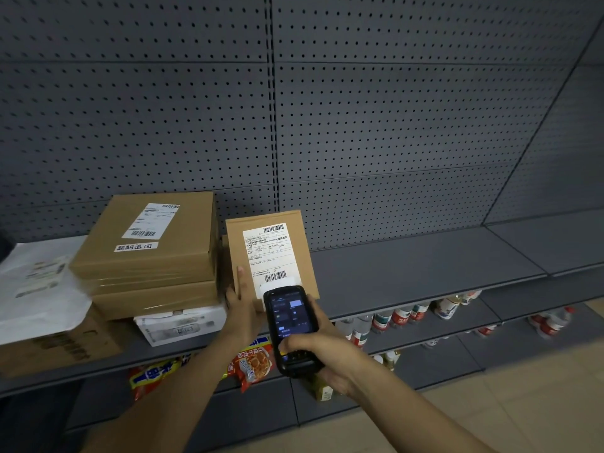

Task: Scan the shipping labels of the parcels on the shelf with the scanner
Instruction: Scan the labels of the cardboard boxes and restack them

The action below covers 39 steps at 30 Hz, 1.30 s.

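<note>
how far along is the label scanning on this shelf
Done: nothing in the picture proves any label is finished. In hand: the left hand props the upright parcel while the right hand aims the scanner at its lower barcode. Left, apparently: the stacked brown boxes, the white box beneath them and the white mailer bag at far left.

A white sticker on the top stacked box reads "超期退回"; other labels are illegible.

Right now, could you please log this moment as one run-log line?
left hand: steadies upright parcel | right hand: grips scanner | scanner aimed at shipping label | stage: scanning
</note>
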Motion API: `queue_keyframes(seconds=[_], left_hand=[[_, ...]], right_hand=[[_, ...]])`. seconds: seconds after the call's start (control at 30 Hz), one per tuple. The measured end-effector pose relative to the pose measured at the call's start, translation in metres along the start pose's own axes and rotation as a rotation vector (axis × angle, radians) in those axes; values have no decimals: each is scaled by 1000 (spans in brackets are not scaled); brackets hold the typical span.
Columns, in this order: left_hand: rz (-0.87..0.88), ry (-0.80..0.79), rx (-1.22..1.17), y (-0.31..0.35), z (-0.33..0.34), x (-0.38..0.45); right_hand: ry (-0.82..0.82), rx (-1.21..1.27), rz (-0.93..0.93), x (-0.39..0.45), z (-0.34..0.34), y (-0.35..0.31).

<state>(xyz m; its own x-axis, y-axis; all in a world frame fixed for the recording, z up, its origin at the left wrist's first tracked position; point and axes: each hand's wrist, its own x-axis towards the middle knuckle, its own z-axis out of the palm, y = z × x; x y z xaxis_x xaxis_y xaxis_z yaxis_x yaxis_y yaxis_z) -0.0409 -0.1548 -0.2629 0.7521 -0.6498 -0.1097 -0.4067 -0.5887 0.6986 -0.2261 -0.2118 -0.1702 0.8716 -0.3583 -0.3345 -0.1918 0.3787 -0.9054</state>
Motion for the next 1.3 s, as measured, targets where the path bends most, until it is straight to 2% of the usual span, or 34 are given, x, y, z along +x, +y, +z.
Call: queue_keyframes(seconds=[0.2, 0.33, 0.43, 0.7, 0.87, 0.97, 1.13, 1.3], left_hand=[[13, -22, 81, 0, 0, 1], [-1, 33, 18, 1, 2, 0], [-2, -19, 13, 1, 2, 1], [-1, 12, -38, 2, -1, -3], [19, 58, -57, 3, -2, -4], [50, 82, -49, 4, -3, -5], [82, 57, -13, 2, -4, -8], [99, 5, -35, 10, -2, -5]], right_hand=[[-2, -14, -13, -3, 2, -2], [1, -2, -20, -5, 1, -2], [1, 2, -20, -5, 2, 0], [16, -16, -27, -3, 0, 4], [155, -77, -63, 7, -5, 4], [248, -23, -54, 20, -14, 1], [368, -73, -120, 43, -29, -10], [421, -36, -122, 63, -44, -8]])
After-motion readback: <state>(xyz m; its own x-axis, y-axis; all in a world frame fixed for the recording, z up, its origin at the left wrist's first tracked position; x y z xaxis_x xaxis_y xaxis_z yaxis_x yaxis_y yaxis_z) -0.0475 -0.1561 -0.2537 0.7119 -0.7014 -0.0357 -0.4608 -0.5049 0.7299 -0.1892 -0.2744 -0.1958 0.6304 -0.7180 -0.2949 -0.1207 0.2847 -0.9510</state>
